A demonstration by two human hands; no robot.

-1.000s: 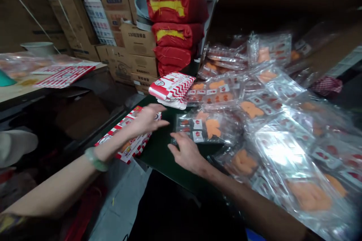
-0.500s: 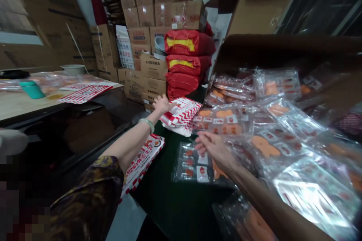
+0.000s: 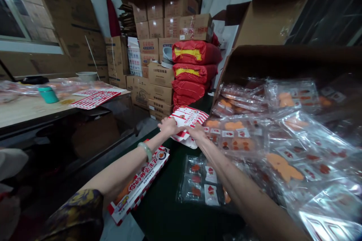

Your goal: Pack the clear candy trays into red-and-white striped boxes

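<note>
Both hands now reach far: left hand (image 3: 169,126) and right hand (image 3: 197,132), which hovered over a clear packet (image 3: 201,180) a moment ago, grip the red-striped card stack (image 3: 188,118) at the bench's (image 3: 166,211) far end. Printed box (image 3: 140,182) lies near left.

Stacked cardboard boxes (image 3: 158,56) against back wall. Three red sacks with yellow bands (image 3: 195,71) piled just beside them. Wooden side table (image 3: 25,109) at left, bearing teal cup (image 3: 48,94), white bowl (image 3: 86,76), red-white printed sheets (image 3: 94,98), clear bags. Heap of clear plastic packets with orange pieces (image 3: 283,146) at right, spilling from open carton (image 3: 283,60). Flat red-white box (image 3: 141,180) on dark green tabletop (image 3: 166,211). Window (image 3: 19,18) upper left.
</note>
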